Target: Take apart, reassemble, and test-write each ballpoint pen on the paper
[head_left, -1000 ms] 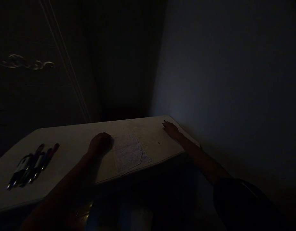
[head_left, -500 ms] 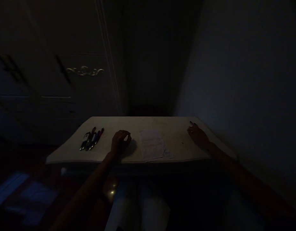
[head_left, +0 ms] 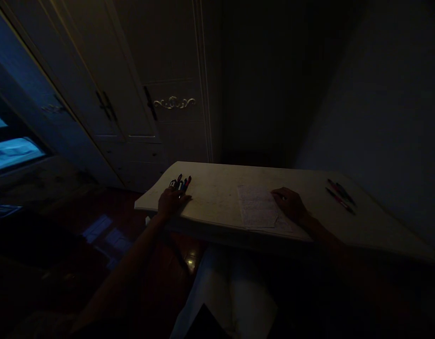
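In the dim head view, my left hand [head_left: 170, 203] rests at the table's left end, at the near side of a bunch of pens [head_left: 182, 182]. Its thumb sticks out to the right, apart from the other fingers, which partly cover the pens' near ends. My right hand [head_left: 291, 203] lies over the right edge of a sheet of paper [head_left: 256, 207], fingers curled in and no object showing in them. Several more pens [head_left: 339, 200], dark and red, lie farther right on the table.
The pale table [head_left: 213, 188] stands before my lap, with a wall [head_left: 380, 117] along its right side. A wardrobe [head_left: 175, 132] with ornate trim rises behind its left end. Reddish floor [head_left: 132, 207] shows at the left.
The view has turned left. My left hand has moved left from beside the paper to the pen bunch. My right hand has come from the right-hand pens to the paper's edge.
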`<action>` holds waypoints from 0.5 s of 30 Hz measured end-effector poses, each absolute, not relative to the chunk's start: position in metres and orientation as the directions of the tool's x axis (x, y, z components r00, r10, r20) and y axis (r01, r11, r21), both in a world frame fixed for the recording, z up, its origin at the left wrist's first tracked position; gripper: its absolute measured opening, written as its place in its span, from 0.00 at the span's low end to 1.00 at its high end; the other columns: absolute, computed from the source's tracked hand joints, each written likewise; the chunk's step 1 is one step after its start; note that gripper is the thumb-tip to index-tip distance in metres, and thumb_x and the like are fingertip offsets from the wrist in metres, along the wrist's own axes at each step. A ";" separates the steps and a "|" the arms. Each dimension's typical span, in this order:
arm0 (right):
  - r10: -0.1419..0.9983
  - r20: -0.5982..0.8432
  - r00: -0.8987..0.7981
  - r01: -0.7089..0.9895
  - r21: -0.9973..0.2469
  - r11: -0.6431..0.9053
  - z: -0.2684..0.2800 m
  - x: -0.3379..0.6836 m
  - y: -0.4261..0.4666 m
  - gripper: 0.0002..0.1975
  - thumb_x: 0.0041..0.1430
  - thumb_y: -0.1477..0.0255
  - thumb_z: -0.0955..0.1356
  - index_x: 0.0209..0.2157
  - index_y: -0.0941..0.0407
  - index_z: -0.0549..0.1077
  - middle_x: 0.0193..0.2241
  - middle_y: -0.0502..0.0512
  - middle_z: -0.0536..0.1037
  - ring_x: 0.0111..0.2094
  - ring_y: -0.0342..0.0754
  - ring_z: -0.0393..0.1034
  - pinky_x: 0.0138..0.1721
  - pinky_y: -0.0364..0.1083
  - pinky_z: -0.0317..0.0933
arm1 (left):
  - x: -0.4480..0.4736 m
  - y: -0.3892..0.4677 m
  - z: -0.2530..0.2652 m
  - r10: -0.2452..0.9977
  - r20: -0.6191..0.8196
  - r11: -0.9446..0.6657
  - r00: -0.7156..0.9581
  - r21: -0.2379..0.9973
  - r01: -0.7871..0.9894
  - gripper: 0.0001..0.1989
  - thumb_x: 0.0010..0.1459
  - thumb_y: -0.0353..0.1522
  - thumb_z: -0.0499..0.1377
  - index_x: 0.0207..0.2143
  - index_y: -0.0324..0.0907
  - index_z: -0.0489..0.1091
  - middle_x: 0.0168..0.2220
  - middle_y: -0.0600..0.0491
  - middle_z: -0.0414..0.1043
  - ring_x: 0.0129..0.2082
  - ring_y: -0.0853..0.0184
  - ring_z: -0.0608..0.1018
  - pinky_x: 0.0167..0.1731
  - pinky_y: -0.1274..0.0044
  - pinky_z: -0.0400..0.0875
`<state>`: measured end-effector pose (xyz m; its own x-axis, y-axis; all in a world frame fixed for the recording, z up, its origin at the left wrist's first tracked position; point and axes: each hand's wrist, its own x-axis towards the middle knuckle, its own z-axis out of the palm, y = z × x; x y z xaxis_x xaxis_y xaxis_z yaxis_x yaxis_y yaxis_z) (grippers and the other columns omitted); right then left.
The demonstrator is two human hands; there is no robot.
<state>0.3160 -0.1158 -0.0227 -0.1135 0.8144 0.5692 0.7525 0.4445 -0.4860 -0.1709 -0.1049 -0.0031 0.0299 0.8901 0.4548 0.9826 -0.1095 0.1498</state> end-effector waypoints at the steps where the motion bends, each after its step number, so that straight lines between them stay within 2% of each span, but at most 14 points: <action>1: 0.815 0.572 -0.089 0.741 -0.509 0.438 -0.023 0.315 -0.118 0.13 0.60 0.65 0.65 0.36 0.55 0.80 0.36 0.60 0.83 0.37 0.53 0.77 0.43 0.52 0.69 | -0.169 -0.104 -0.004 0.891 0.452 -0.100 0.023 0.145 0.984 0.18 0.59 0.47 0.63 0.40 0.45 0.82 0.42 0.42 0.77 0.45 0.53 0.78 0.42 0.70 0.72; 6: 0.847 0.531 0.031 0.717 -0.602 0.351 -0.019 0.321 -0.135 0.14 0.59 0.62 0.66 0.34 0.54 0.80 0.36 0.60 0.84 0.37 0.54 0.77 0.42 0.52 0.70 | -0.157 -0.102 0.000 0.878 0.477 -0.097 0.018 0.141 0.985 0.17 0.62 0.41 0.55 0.37 0.44 0.83 0.42 0.41 0.76 0.45 0.53 0.77 0.43 0.68 0.71; 9: 0.862 0.497 0.101 0.678 -0.668 0.306 -0.017 0.326 -0.142 0.15 0.58 0.60 0.66 0.34 0.54 0.80 0.37 0.60 0.84 0.38 0.55 0.78 0.43 0.53 0.71 | -0.150 -0.105 0.010 0.881 0.473 -0.077 0.011 0.121 0.990 0.17 0.60 0.37 0.54 0.35 0.40 0.82 0.41 0.37 0.76 0.44 0.49 0.75 0.43 0.64 0.69; 12: 0.867 0.470 0.164 0.631 -0.726 0.274 -0.017 0.326 -0.143 0.16 0.56 0.59 0.67 0.35 0.55 0.81 0.37 0.60 0.84 0.39 0.55 0.78 0.44 0.54 0.71 | -0.144 -0.108 0.016 0.875 0.484 -0.014 -0.032 0.091 0.996 0.18 0.60 0.38 0.53 0.35 0.38 0.81 0.43 0.33 0.75 0.45 0.45 0.74 0.44 0.60 0.68; 15: 0.872 0.456 0.176 0.614 -0.743 0.264 -0.019 0.325 -0.142 0.16 0.56 0.59 0.68 0.35 0.56 0.81 0.37 0.60 0.84 0.39 0.55 0.78 0.45 0.54 0.71 | -0.141 -0.109 0.017 0.883 0.469 0.011 -0.033 0.050 0.999 0.19 0.61 0.40 0.53 0.35 0.39 0.80 0.45 0.33 0.74 0.47 0.46 0.74 0.44 0.61 0.67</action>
